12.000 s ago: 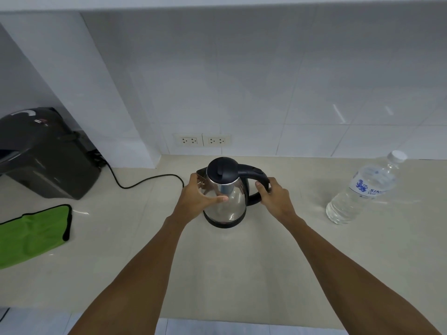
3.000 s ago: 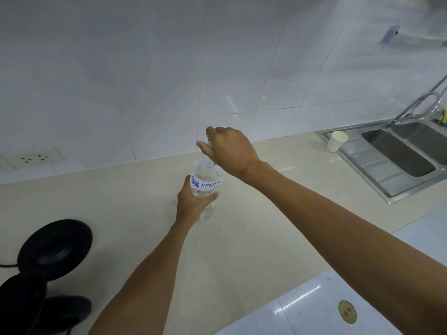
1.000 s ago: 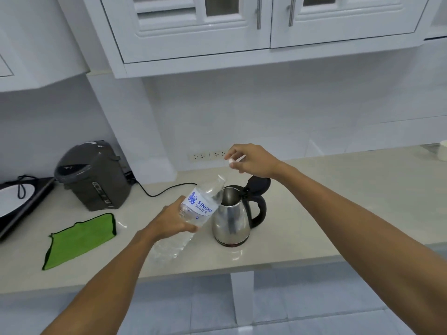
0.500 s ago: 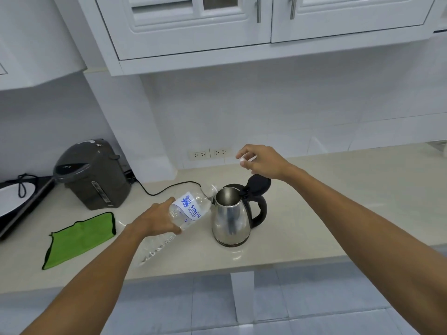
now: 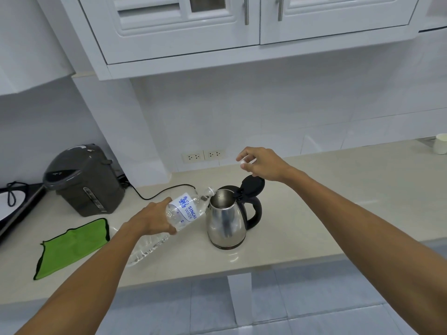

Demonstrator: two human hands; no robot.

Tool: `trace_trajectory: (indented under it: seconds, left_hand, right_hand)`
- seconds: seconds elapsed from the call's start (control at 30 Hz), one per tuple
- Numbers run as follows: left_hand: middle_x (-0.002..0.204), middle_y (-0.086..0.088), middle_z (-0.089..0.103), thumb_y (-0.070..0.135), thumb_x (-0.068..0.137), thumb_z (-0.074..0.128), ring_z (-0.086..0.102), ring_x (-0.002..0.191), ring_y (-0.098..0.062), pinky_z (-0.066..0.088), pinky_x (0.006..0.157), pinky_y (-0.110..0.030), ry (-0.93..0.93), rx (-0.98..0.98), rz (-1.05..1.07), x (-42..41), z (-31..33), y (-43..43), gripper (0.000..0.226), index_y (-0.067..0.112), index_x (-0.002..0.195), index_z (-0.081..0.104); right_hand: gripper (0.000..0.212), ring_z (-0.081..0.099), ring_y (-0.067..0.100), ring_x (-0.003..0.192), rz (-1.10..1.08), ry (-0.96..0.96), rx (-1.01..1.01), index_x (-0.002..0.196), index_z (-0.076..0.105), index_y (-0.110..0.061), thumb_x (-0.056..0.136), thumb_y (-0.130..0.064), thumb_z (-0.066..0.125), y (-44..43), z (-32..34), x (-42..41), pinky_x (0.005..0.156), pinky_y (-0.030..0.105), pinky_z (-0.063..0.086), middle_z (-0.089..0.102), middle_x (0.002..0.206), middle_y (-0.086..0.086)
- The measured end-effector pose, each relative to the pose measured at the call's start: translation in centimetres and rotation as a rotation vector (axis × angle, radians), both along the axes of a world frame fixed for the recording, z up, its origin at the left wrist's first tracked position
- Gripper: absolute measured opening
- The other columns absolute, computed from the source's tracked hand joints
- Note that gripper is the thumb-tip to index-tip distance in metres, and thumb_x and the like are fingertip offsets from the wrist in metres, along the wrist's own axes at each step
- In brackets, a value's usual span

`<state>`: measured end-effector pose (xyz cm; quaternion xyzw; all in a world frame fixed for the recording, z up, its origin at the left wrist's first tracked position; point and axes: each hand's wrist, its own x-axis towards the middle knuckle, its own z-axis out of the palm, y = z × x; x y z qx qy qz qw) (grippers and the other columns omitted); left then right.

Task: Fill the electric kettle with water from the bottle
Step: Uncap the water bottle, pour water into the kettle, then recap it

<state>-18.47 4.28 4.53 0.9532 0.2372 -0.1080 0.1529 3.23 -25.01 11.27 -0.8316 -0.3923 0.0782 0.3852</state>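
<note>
Gripping tilted bottle (image 5: pixel 183 211), left hand (image 5: pixel 152 220); right hand (image 5: pixel 261 164) pinching half-hidden cap (image 5: pixel 242 162).

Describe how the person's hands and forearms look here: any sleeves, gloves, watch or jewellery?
Both are bare. The left hand and right hand wear no gloves, and no rings show. The forearms are uncovered up to the frame edge: no sleeves, no watch, no wristband, no markings.
</note>
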Motion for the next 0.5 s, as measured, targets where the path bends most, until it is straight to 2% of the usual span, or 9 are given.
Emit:
trace_trajectory:
  seconds: [0.13, 0.23, 0.37, 0.5]
  left_hand:
    - [0.098, 0.000, 0.062, 0.042, 0.063, 0.091, 0.063, 0.084, -0.018, 0.049, 0.068, -0.031, 0.001, 0.020, -0.021, 0.1, 0.5, -0.1, 0.107, 0.020, 0.153, 0.037]
    - [0.099, -0.001, 0.063, 0.043, 0.061, 0.091, 0.064, 0.085, -0.017, 0.052, 0.071, -0.032, -0.002, 0.034, -0.027, 0.2, 0.9, 0.1, 0.106, 0.019, 0.151, 0.040]
    - [0.091, 0.005, 0.058, 0.039, 0.065, 0.092, 0.062, 0.083, -0.016, 0.050, 0.071, -0.031, 0.010, 0.051, -0.052, 0.2, 1.3, 0.1, 0.103, 0.017, 0.152, 0.040]
    - [0.104, -0.002, 0.057, 0.035, 0.070, 0.091, 0.060, 0.092, -0.023, 0.048, 0.078, -0.031, 0.020, 0.055, -0.050, 0.2, 1.5, 0.3, 0.111, 0.015, 0.160, 0.030]
  right_hand:
    - [0.017, 0.067, 0.009, 0.092, -0.002, -0.012, -0.007, 0.114, 0.068, -0.028, 0.097, -0.029, 0.065, 0.0, -0.1, 0.2, 0.089, 0.044, 0.059, 0.068, 0.105, -0.005]
    - [0.018, 0.066, 0.008, 0.090, 0.000, -0.017, -0.004, 0.115, 0.068, -0.028, 0.097, -0.028, 0.065, 0.0, 0.0, 0.2, 0.090, 0.044, 0.059, 0.068, 0.104, -0.005]
    - [0.018, 0.064, 0.006, 0.089, -0.003, -0.033, -0.011, 0.115, 0.068, -0.027, 0.098, -0.028, 0.064, 0.0, -0.1, 0.2, 0.091, 0.044, 0.058, 0.069, 0.106, -0.002]
    - [0.019, 0.062, -0.001, 0.084, 0.005, -0.042, -0.016, 0.117, 0.068, -0.026, 0.099, -0.028, 0.063, 0.0, -0.1, 0.1, 0.092, 0.043, 0.057, 0.069, 0.108, -0.001]
